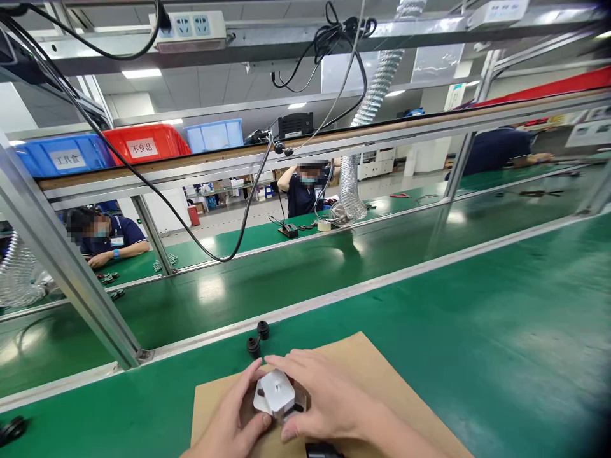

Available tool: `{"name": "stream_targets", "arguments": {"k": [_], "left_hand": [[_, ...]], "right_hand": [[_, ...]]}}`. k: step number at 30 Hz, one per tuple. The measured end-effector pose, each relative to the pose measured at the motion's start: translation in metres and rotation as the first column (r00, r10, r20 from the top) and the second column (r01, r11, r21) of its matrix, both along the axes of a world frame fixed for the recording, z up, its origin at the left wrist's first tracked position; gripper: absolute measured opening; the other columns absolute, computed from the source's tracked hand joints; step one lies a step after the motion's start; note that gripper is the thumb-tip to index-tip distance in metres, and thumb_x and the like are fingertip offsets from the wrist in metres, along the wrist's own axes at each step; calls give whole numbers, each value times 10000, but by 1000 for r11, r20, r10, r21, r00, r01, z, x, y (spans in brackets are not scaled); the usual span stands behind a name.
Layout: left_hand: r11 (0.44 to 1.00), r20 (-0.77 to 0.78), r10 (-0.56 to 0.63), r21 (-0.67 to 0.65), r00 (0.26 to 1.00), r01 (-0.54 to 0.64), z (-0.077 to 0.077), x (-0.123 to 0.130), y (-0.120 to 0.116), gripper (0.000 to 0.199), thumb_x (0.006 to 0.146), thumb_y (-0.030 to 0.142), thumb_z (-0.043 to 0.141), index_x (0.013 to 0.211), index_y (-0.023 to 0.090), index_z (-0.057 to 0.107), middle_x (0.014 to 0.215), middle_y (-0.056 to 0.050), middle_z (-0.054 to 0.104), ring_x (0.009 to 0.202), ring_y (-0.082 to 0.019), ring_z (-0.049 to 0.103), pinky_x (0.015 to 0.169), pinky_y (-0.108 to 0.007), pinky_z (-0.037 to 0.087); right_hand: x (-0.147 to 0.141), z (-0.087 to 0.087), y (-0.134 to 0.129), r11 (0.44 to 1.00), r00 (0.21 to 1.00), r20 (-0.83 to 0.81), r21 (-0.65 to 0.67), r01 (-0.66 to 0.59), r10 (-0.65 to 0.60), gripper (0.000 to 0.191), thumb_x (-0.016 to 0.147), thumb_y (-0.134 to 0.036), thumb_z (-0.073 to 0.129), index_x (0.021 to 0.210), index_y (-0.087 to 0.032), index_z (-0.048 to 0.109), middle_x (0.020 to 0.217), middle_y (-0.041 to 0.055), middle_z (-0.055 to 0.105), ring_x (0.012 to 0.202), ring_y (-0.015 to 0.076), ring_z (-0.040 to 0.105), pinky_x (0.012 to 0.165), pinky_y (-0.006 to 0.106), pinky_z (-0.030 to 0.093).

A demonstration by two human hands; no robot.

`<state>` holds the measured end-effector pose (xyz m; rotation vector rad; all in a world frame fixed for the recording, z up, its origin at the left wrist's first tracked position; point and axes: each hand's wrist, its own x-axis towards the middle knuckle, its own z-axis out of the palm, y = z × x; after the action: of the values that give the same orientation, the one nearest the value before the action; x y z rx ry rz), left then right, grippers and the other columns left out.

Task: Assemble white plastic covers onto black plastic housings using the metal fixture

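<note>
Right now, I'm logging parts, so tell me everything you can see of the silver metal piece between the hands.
The silver metal piece looks smooth and pale: an angular block with a small mark on top, above a wider plate with rounded corners. Dark spots show on two sides. It lies over the brown sheet, cupped between the left hand and right hand. Its underside is hidden.

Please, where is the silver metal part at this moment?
In the head view, the silver metal part is at the bottom, just left of centre, between the left hand and right hand, over the brown sheet, near two small black parts.
</note>
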<state>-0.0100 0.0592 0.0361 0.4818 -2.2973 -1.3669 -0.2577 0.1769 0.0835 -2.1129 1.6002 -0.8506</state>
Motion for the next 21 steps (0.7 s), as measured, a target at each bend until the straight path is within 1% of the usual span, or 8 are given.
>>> {"name": "stream_targets", "arguments": {"k": [3,6,8,10,13,15,18,21], "left_hand": [[1000,16,9,-19,1000,-9,-3,1,-2,732,1044,429,670,1679,378,310,1663,-94,488,1535,-321,471,1323,-530,340],[998,22,16,-57,1000,-14,-9,2,-5,729,1040,433,670,1675,390,315,1696,-85,450,1566,-334,429,1337,-560,304],[998,13,12,-67,1000,-11,-11,2,-6,741,1035,435,674,1677,400,305,1698,-81,449,1570,-339,424,1338,-576,296],[998,5,0,-65,1000,0,-11,1,-7,755,1028,435,684,1679,398,303,1687,-83,464,1562,-341,437,1335,-575,306],[998,-10,-9,-57,1000,8,-12,1,-7,757,1022,448,691,1678,368,320,1675,-105,477,1554,-349,448,1328,-573,325],[999,-15,-7,-51,1000,6,-13,1,-8,752,1026,453,684,1679,348,326,1682,-121,464,1561,-357,437,1329,-582,322],[998,-24,-10,-56,1000,9,-17,1,-9,757,1025,459,688,1680,352,325,1692,-120,453,1564,-360,434,1330,-587,319],[998,-45,-19,-65,999,16,-18,1,-10,764,1015,485,699,1676,351,342,1678,-119,474,1552,-370,451,1324,-586,331]], "right_hand": [[-2,2,1,998,996,56,1,-67,67,946,799,-310,872,1635,-316,429,1498,106,568,1347,348,531,1141,479,455],[-1,2,1,995,996,25,-30,-90,91,826,792,-283,870,1546,-307,535,1281,78,677,1155,311,625,1032,440,507],[-1,2,1,996,997,2,-52,-73,73,879,721,-351,945,1513,-294,568,1236,77,699,1114,324,640,1032,460,497],[-2,4,2,996,997,14,-55,-76,77,939,686,-380,975,1523,-306,556,1297,78,688,1170,339,630,1073,469,479],[-4,7,3,990,990,50,-65,-125,128,892,762,-256,879,1566,-319,498,1400,72,630,1268,314,589,1108,424,471],[-2,6,2,987,989,30,-78,-140,142,836,798,-200,813,1563,-313,495,1359,66,644,1224,293,606,1064,405,493],[0,2,0,993,995,-63,-83,-79,74,799,784,-335,892,1508,-296,555,1222,66,695,1090,312,644,975,441,513],[-1,1,0,994,997,-51,-88,-69,65,893,731,-390,942,1525,-297,544,1269,81,688,1143,337,636,1022,468,500]]}}
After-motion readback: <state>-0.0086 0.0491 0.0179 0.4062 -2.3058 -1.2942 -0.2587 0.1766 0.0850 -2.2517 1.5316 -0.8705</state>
